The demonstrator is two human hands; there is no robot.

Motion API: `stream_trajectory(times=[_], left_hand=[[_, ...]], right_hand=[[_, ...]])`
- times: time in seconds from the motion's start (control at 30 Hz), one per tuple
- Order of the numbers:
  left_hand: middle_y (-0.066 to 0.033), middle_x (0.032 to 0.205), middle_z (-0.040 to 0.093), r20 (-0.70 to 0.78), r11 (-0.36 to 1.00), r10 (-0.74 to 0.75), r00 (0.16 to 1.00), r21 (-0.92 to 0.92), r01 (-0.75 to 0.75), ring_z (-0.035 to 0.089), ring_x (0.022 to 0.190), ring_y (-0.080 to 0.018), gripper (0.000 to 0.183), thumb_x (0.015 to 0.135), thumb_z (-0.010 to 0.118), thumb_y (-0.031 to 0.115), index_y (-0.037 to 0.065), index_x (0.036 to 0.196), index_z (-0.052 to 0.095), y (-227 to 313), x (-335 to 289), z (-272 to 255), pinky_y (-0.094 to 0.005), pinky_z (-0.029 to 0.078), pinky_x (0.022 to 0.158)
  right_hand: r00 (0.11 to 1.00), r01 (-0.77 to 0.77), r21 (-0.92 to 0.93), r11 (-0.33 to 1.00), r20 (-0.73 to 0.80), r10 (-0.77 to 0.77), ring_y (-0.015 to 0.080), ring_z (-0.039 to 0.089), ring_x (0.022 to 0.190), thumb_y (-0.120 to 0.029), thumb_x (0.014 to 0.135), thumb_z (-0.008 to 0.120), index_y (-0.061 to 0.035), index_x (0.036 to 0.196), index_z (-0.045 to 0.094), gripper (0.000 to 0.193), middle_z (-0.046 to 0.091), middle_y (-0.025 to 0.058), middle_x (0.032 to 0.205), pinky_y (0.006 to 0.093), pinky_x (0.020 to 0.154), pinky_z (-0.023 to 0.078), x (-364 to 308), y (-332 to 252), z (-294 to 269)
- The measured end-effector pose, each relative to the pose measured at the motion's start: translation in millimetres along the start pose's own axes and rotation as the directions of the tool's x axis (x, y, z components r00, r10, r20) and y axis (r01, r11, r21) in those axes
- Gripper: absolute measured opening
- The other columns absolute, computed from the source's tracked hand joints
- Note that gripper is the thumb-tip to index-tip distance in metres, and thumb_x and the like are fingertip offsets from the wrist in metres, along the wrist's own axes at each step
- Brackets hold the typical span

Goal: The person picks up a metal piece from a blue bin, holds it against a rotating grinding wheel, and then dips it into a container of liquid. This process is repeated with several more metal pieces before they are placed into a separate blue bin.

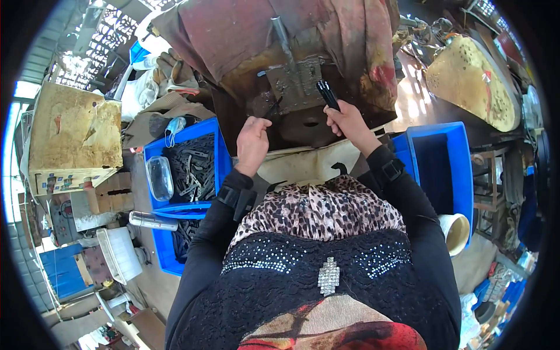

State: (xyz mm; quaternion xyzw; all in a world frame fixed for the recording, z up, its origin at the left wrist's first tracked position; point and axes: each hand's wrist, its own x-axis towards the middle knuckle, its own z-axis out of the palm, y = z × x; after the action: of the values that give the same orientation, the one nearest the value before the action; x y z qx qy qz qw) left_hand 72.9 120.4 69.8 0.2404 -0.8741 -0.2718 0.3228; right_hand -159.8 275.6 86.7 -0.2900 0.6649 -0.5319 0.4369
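Note:
My right hand (349, 123) is closed round a small bundle of black strips (328, 95) with bright ends, which point up and away from me. To its left, my left hand (253, 141) has its fingers pinched together at a thin dark strip (273, 107), whose far end reaches toward the machine. Both hands are over the dark, wet-looking metal bed (291, 132) of the machine, one on each side of a round hole. Behind them stands a greasy metal block (290, 83) with a slanting rod (283, 42).
A reddish-brown cloth (251, 35) drapes the machine. On the left, a blue bin (220, 153) holds many dark metal strips (195, 169), with a clear plastic box (159, 178) and a steel flask (153, 221) at its side. Another blue bin (466, 169) and a cream pipe (457, 234) are on the right.

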Motion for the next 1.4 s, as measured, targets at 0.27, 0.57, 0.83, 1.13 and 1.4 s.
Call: stream_trajectory(times=[0.27,0.57,0.83,1.13,1.4], left_hand=[[-0.0136,0.086,0.060,0.055,0.985,-0.069,0.996,0.162,0.060,0.061,0.082,-0.0349,0.013,0.078,0.056,-0.001,0.005,0.087,0.064,18.3,0.7,-3.0,-0.0439,0.050,0.070],[-0.0155,0.086,0.060,0.063,0.981,-0.073,0.995,0.183,0.061,0.061,0.083,-0.0361,0.015,0.082,0.054,-0.001,0.003,0.089,0.066,29.8,-3.3,0.0,-0.0433,0.050,0.072],[-0.0155,0.087,0.061,0.085,0.972,-0.079,0.993,0.229,0.058,0.061,0.084,-0.0356,0.015,0.081,0.054,0.000,0.002,0.089,0.067,32.9,-6.3,7.3,-0.0433,0.051,0.073],[-0.0165,0.087,0.062,0.084,0.969,-0.095,0.992,0.238,0.073,0.062,0.085,-0.0361,0.016,0.082,0.054,0.001,0.002,0.089,0.068,28.3,-5.6,10.0,-0.0434,0.051,0.075],[-0.0162,0.089,0.062,0.082,0.964,-0.113,0.990,0.250,0.089,0.062,0.086,-0.0360,0.017,0.082,0.053,0.002,0.003,0.089,0.068,26.8,-4.6,9.6,-0.0432,0.051,0.076]], right_hand=[[0.992,0.047,-0.045,0.998,-0.113,-0.052,0.0040,0.045,0.050,-0.023,0.099,0.058,-0.0100,0.084,0.052,0.020,0.052,-0.0037,0.065,0.0209,0.043,0.034,6.1,13.0,2.8],[0.890,0.249,-0.475,0.844,-0.232,-0.393,0.0224,0.055,0.059,-0.024,0.097,0.058,-0.0041,0.086,0.050,0.024,0.055,0.0075,0.065,0.0350,0.052,0.041,-1.8,27.1,5.7],[0.858,0.201,-0.726,0.658,-0.193,-0.475,0.0469,0.060,0.075,-0.025,0.096,0.056,-0.0002,0.089,0.050,0.027,0.062,0.0259,0.075,0.0558,0.065,0.046,-20.6,11.3,11.9],[0.865,0.198,-0.763,0.615,-0.159,-0.475,0.0456,0.061,0.075,-0.026,0.097,0.055,-0.0008,0.091,0.051,0.026,0.062,0.0248,0.076,0.0545,0.066,0.047,-17.8,13.2,11.8],[0.872,0.168,-0.798,0.579,-0.154,-0.465,0.0447,0.062,0.074,-0.025,0.096,0.054,-0.0009,0.089,0.050,0.025,0.063,0.0243,0.075,0.0539,0.066,0.049,-15.9,9.5,14.2]])
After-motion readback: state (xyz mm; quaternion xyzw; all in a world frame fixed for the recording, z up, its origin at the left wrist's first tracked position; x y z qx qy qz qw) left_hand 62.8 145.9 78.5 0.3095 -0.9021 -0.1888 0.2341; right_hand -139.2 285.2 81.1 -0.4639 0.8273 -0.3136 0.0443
